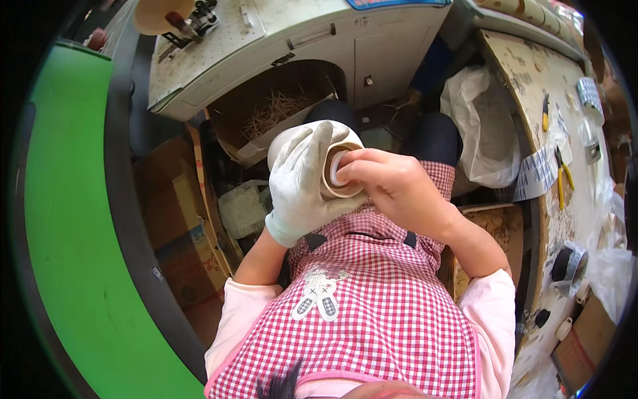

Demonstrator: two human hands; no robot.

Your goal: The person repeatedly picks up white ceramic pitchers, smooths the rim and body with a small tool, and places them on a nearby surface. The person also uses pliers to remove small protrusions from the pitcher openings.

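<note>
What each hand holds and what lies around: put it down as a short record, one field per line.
Left hand: in a pale glove, wrapped around a white cylinder
Right hand: bare, fingers in the cylinder's open end, at a white ring; whether they pinch it is unclear
Clothing: red-and-white checked apron with a rabbit patch
Ahead: cardboard box of straw-like strands
Right side: white bag; worktable with yellow-handled pliers
Left side: long green surface
</note>
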